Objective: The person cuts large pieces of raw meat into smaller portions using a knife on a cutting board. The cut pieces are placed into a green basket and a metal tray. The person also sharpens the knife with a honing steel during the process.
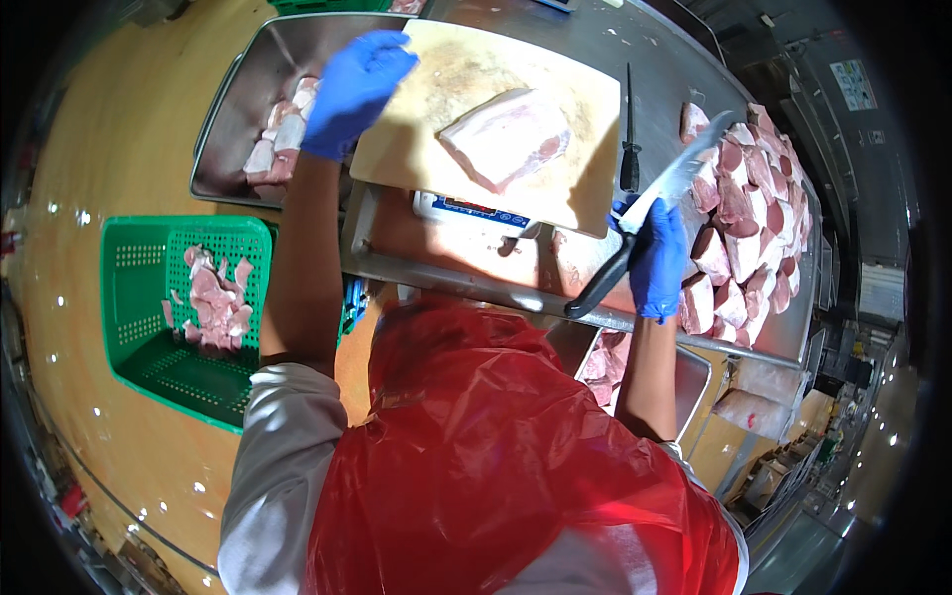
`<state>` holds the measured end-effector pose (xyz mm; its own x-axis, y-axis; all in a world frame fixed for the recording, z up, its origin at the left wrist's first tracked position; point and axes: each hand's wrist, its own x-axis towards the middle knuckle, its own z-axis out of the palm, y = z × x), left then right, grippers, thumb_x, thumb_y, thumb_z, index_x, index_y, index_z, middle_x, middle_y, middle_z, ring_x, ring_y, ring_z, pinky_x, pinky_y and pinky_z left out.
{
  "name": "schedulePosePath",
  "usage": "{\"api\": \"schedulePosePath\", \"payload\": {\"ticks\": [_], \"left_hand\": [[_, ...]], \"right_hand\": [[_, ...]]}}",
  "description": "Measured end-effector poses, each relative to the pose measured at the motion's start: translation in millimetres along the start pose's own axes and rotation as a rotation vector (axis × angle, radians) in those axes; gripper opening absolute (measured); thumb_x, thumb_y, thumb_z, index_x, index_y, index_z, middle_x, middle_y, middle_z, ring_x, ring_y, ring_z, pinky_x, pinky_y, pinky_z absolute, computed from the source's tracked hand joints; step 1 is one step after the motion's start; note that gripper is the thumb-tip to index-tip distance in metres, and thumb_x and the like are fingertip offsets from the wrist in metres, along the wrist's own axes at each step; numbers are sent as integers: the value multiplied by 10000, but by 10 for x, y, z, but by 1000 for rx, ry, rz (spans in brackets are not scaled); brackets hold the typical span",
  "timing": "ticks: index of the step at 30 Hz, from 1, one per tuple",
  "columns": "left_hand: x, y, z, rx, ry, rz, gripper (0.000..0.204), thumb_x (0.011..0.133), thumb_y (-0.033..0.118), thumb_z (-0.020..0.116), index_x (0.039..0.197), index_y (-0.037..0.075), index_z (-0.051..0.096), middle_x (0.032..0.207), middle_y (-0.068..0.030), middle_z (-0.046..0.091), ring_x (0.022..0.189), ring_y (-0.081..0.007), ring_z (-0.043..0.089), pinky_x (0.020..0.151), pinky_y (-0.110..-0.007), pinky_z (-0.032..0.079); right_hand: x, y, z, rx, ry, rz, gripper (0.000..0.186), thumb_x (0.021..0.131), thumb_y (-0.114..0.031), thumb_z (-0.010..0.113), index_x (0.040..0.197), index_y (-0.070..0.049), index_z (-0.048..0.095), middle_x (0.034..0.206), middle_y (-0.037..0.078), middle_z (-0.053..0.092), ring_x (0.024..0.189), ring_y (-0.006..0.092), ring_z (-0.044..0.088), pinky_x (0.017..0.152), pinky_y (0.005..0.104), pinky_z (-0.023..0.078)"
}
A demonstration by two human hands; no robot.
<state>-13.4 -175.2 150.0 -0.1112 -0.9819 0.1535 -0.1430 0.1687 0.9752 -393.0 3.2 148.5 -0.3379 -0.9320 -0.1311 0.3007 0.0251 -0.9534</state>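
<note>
A pale slab of raw meat [504, 139] lies on a cream cutting board [402, 149], which sits over a blue-and-white scale [472, 209]. My blue-gloved left hand [359, 91] hovers at the board's upper left, fingers loosely bent, with nothing visible in them. My blue-gloved right hand [654, 253], right of the board, holds a large knife [595, 291] by its black handle, blade angled up and rightward. A second, narrow tool with a black handle [630, 164] lies beside the board's right edge.
Cut meat is piled [744, 218] on the steel table [654, 59] at right. A steel tub [238, 89] with meat pieces stands left of the board, above a green perforated basket [134, 317] of trimmings. Another meat container [687, 387] is below the table's front edge.
</note>
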Motion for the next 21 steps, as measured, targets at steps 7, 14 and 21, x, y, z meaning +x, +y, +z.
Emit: {"api": "schedulePosePath", "payload": {"ticks": [7,14,21], "left_hand": [[-214,-371,1004,-485,-487,-329,572,983,139,621,1510,16,436,1415,-132,583,1286,-309,558,1051,-408,509],[-556,-830,599,-634,-21,-265,540,938,269,625,1381,18,448,1317,-168,561,1216,-345,538,1001,-509,490],[436,-1064,-519,526,687,238,423,869,321,658,1067,-50,695,1061,-197,705,990,-310,672,863,-427,557]], "right_hand": [[257,528,501,-122,-184,117,364,1059,-263,547,1268,32,588,1269,161,649,1186,255,620,1040,414,505],[-26,-228,1248,-159,-385,-106,354,1037,-191,525,1311,33,548,1186,109,638,1084,193,593,960,378,485],[-848,-126,199,-327,-5,21,282,1091,-241,498,1262,-19,528,993,60,651,882,122,622,816,297,528]]}}
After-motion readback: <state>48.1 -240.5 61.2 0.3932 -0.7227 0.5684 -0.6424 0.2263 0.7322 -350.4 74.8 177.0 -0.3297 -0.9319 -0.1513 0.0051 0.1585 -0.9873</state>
